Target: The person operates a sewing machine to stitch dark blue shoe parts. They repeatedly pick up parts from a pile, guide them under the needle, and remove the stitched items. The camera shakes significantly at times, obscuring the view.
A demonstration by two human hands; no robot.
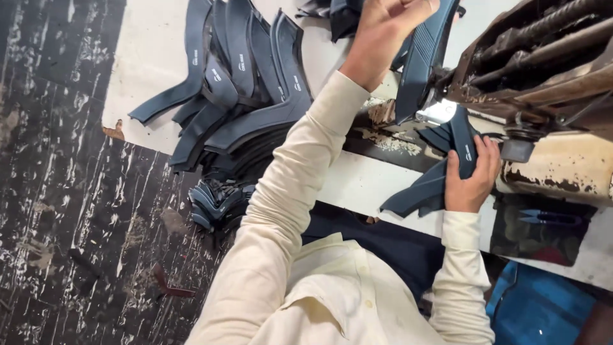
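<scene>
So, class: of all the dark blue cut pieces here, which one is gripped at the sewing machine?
The folded piece in the right hand; the others lie stacked.

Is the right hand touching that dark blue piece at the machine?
Touching: in the head view, the right hand has its fingers wrapped round the dark blue piece.

Dark blue curved pieces on a white table; cream sleeves.

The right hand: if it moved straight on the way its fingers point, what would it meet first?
Probably the rusty sewing machine: the right hand holds a dark blue cut piece just before the machine's metal foot. Depth is uncertain.
</scene>
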